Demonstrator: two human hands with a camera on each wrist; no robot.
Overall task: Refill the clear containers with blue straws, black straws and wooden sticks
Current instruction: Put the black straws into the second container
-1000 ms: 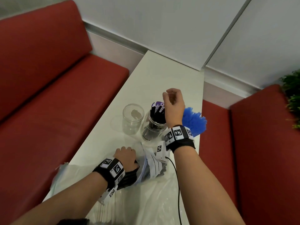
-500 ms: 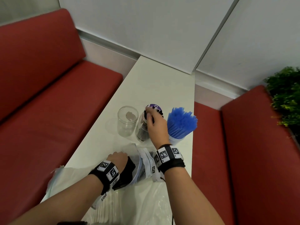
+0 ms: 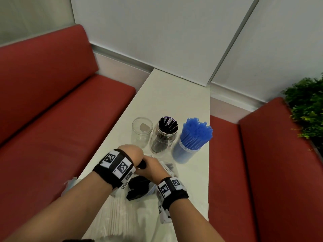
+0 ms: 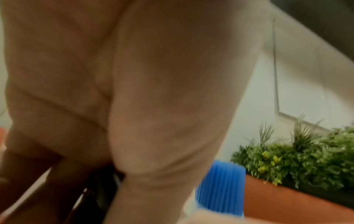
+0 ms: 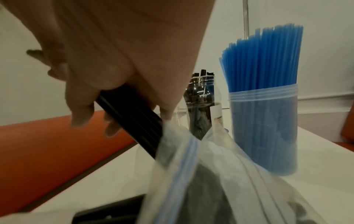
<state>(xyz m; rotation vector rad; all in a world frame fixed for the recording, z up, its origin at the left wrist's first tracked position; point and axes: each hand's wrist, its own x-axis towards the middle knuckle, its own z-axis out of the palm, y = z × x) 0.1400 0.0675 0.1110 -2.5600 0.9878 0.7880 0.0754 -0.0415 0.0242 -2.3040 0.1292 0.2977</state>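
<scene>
Three clear containers stand in a row on the white table [image 3: 174, 95]: an empty jar [image 3: 141, 131], a jar partly filled with black straws [image 3: 165, 135] [image 5: 203, 106] and a tub packed with blue straws [image 3: 192, 142] [image 5: 264, 121]. Just in front of them lies a zip bag [image 3: 139, 187] [image 5: 191, 166] of black straws. My right hand [image 3: 150, 170] grips a bundle of black straws [image 5: 132, 115] that sticks out of the bag's mouth. My left hand [image 3: 129, 152] is curled over the bag's mouth, touching the right hand; its fingertips are hidden.
A clear bag of pale long sticks [image 3: 118, 215] lies at the near end of the table under my forearms. Red benches [image 3: 61, 137] flank the table on both sides. A green plant [image 3: 307, 109] stands at the right.
My right hand has left the black straw jar, come back to the zip bag and taken hold of a bundle of black straws. My left hand has lifted slightly at the bag.
</scene>
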